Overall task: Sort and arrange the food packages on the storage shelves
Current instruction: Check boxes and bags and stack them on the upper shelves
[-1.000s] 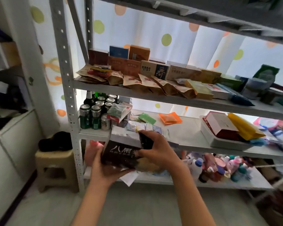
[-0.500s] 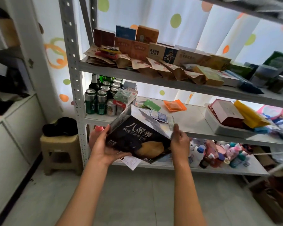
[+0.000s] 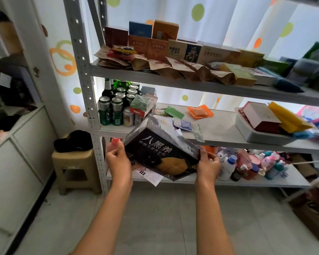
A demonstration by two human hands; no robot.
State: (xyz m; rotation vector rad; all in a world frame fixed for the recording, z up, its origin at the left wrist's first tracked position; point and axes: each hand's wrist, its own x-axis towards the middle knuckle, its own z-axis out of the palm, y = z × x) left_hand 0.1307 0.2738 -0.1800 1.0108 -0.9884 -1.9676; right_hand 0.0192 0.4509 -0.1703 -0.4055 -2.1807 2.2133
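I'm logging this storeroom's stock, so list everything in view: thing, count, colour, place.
black box: one, black with gold picture, held tilted in front of the middle shelf
boxes: about ten, brown, blue, tan, back of top shelf
paper pouches: several, brown, front of top shelf
cans: about ten, green and silver, middle shelf left
glass bottles: a few, green, behind the cans
orange packet: one, middle shelf
white tray: one, middle shelf right, holding a red box and yellow packet
plastic bottles: many, mixed colours, bottom shelf
stool: one, beige, left of rack, black cap on top
left hand: grips the box's left edge
right hand: holds the box's right corner
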